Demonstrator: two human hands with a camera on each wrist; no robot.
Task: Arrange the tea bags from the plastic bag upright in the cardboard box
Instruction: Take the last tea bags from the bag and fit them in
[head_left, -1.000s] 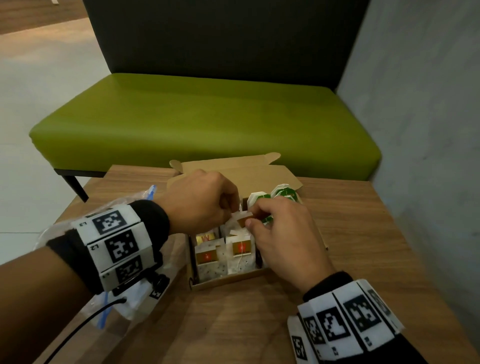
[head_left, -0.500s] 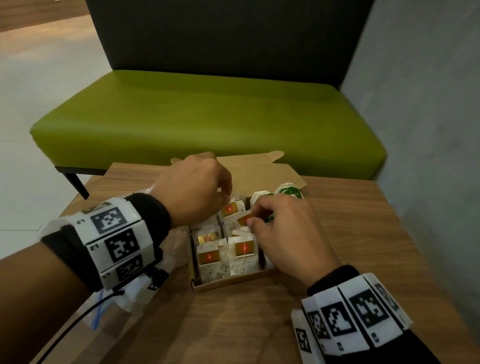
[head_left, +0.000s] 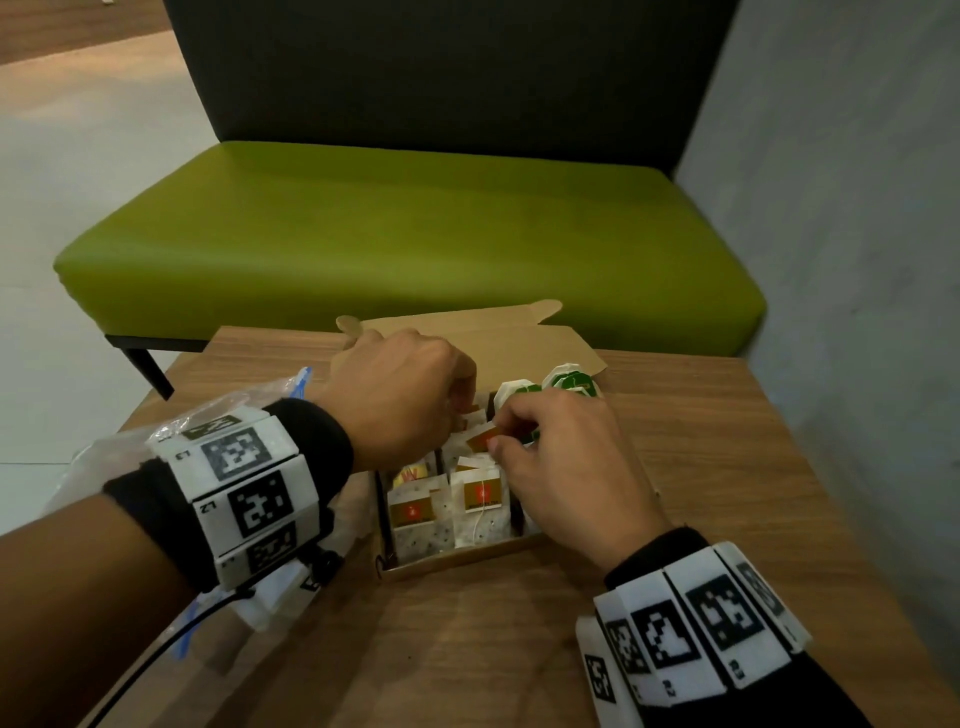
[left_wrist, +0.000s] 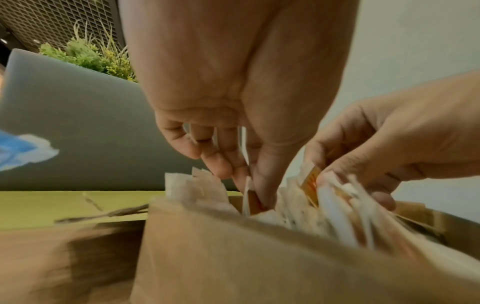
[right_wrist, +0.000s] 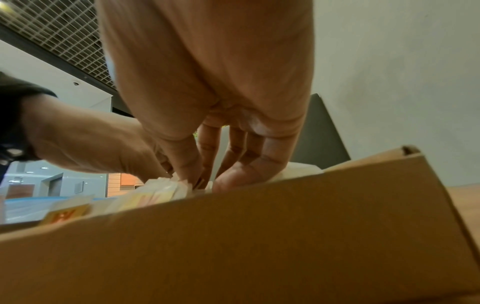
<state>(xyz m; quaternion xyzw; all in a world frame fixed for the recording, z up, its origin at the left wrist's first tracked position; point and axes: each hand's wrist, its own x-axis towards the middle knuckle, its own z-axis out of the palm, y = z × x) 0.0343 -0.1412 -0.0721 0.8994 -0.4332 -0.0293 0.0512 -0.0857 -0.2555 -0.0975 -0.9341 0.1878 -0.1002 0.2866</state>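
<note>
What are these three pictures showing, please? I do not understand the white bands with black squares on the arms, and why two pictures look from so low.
No machine here: a person works with two bare hands. The patterned bands are marker cuffs on the wrists. The wide picture comes from a camera on the person's head; the two low ones come from cameras on each wrist, looking along the fingers.

On the wooden table stands an open cardboard box with tea bags standing inside; green-labelled ones sit at its far end. A clear plastic bag lies on the left, under the forearm.

The left hand reaches into the box, its grip pinching a tea bag. The right hand pinches a tea bag's orange tag.
</note>
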